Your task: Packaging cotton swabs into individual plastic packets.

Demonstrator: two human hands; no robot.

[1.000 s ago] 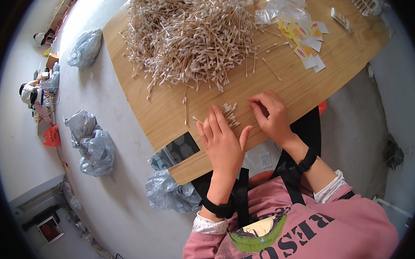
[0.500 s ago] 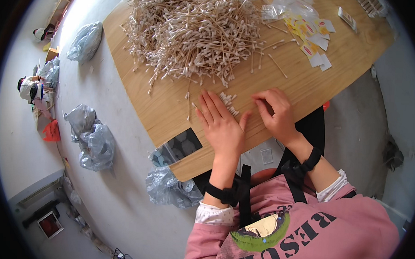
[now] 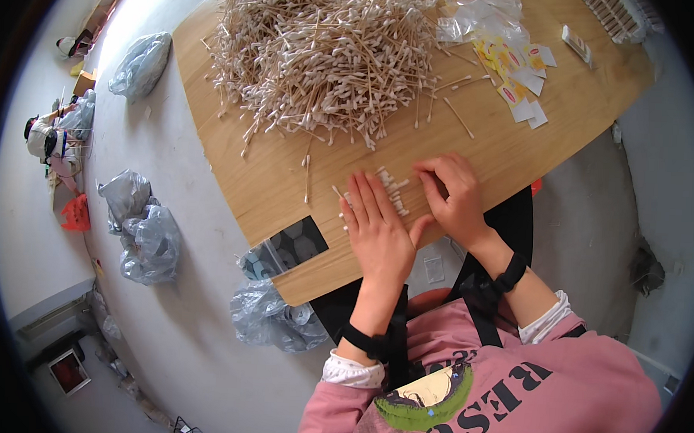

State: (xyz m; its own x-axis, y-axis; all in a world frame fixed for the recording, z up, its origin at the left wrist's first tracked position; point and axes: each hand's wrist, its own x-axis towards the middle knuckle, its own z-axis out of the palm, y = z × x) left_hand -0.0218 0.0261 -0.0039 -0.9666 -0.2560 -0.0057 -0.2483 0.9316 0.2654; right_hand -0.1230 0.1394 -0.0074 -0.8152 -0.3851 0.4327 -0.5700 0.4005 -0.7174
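Observation:
My left hand [image 3: 379,232] lies flat, palm down, over a small row of cotton swabs [image 3: 395,189] near the table's edge. Its fingers are stretched out, and white swab tips show beyond and beside them. Just right of that row, my right hand [image 3: 455,196] is curled, thumb and fingertips drawn together; whatever may be between them is hidden. Farther back rises a big heap of loose cotton swabs [image 3: 323,61] with white tips and wooden sticks. One single swab [image 3: 307,180] lies left of my left hand.
On the wooden table [image 3: 225,176] lie yellow-and-white cards [image 3: 516,77], a clear plastic bag [image 3: 487,21], a small white packet [image 3: 577,45] and bundled swabs [image 3: 611,15]. A dark patterned pouch [image 3: 287,249] rests at the left corner. Grey plastic bags [image 3: 151,243] stand on the floor; another person [image 3: 44,137] is far left.
My left hand has shifted slightly down and right, and more swab tips show past its fingers. My right hand stays curled beside the row. The whole view has shifted a little.

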